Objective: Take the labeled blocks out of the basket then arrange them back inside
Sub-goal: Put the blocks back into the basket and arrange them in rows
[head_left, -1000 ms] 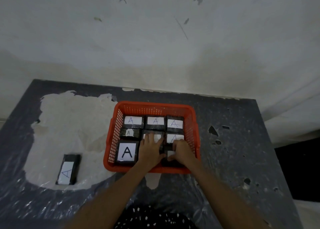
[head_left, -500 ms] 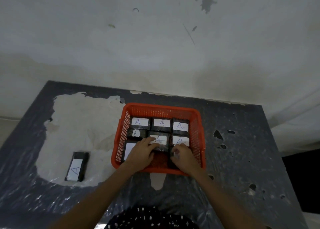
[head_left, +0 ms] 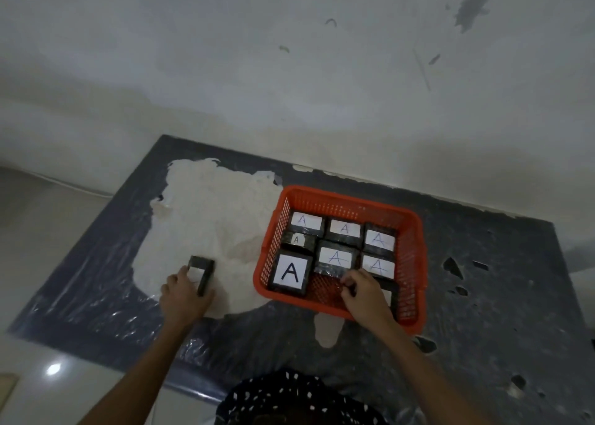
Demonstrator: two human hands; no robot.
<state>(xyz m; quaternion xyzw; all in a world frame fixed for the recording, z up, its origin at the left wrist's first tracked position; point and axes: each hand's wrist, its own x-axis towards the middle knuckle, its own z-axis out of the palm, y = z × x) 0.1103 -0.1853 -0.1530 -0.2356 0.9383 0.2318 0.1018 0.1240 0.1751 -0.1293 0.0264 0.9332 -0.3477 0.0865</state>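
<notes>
Two bare hands are at work, one on each side of the job: the left hand (head_left: 186,291) is out on the pale worn patch of the table (head_left: 502,289), fingers curled round the loose labeled block (head_left: 201,273) with its near end gripped and the far end tipped up, while the right hand (head_left: 362,291) is inside the orange basket (head_left: 415,263), fingers bent down at the near edge of the middle block (head_left: 335,257); whether it pinches that block or only presses against it I cannot tell. Just right of that hand a dark block (head_left: 388,292) sits against the basket's near right corner, partly hidden. Seven more blocks show in the basket, all label-up: three along the far row, a small-labeled one at the left of the middle row, two beside it, and the big bold "A" block (head_left: 291,273) at the near left. Between that block and the right hand the mesh floor is bare, which looks like the slot left for the outside block. Judging by the sharp edges and flat faces, these blocks are stiff and should be light enough for one hand; the glossy wrap may be a little slippery, so the long side faces look the safest hold, thumb on one and fingers opposite, keeping the paper label facing up and unrubbed
</notes>
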